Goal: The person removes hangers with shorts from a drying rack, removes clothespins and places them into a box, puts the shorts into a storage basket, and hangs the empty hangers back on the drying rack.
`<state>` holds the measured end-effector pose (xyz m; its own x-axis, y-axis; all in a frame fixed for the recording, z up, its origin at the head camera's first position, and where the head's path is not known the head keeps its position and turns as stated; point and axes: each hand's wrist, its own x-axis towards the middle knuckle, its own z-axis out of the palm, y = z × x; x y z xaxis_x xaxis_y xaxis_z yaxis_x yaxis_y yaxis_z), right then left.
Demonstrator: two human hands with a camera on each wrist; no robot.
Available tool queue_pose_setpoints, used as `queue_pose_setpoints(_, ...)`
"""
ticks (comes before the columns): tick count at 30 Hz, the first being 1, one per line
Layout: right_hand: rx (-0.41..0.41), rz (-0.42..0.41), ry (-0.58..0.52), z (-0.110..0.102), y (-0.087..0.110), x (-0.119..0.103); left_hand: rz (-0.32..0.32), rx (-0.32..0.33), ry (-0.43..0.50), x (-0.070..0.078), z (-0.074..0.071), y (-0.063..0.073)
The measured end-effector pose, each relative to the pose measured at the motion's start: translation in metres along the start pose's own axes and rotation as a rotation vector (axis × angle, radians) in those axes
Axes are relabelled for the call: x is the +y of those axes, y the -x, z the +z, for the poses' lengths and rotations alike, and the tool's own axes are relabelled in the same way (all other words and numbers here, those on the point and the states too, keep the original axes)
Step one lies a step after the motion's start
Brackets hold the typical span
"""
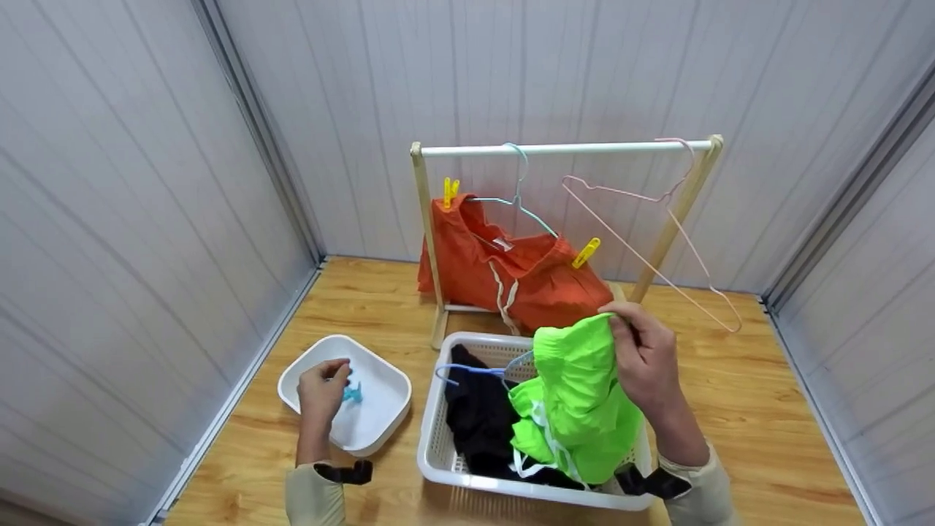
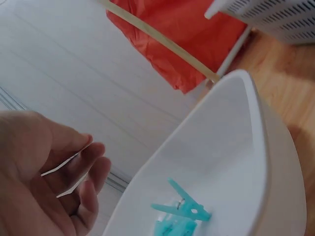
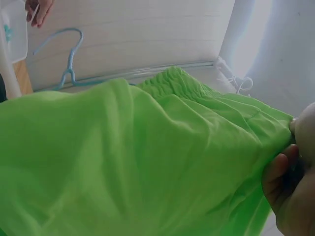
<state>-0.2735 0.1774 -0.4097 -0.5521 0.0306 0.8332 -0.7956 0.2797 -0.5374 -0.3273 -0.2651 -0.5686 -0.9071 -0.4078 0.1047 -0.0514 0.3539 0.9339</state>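
Note:
My right hand pinches the waistband corner of bright green shorts, lifted partly over the white basket. A white drawstring hangs from the shorts, and their cloth fills most of the right wrist view. The hook of a blue hanger shows at the waistband; the rest of it is hidden behind the cloth. My left hand hovers over a white tub, fingers loosely curled and nothing visible between them. Inside the tub lie several light blue clothespins, below and beside the fingers.
Dark clothing lies in the basket. Behind it stands a rack with a white rail. Orange shorts hang there on a light blue hanger with two yellow clothespins. A bare pink hanger hangs at the right end. Panel walls enclose the floor.

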Motion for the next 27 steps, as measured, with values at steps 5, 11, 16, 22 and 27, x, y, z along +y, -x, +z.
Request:
queue_pose_setpoints(5,0.188,0.043,-0.016,-0.002,-0.003,0.002,0.015,-0.207,0.056,0.015,0.005,0.014)
queue_pose_setpoints(11,0.453,0.072,-0.147,-0.004,-0.015,-0.001,0.188,-0.523,-0.039,0.045,0.011,0.037)
queue_pose_setpoints(16,0.637,0.068,-0.387,-0.004,-0.029,-0.006,0.314,-0.752,-0.094,0.078,0.023,0.060)
queue_pose_setpoints(22,0.771,0.117,-0.604,-0.002,-0.037,-0.013,0.310,-0.820,0.033,0.095,0.044,0.075)
queue_pose_setpoints(27,0.809,0.147,-0.696,-0.003,-0.039,-0.013,0.301,-0.710,0.150,0.099,0.057,0.077)
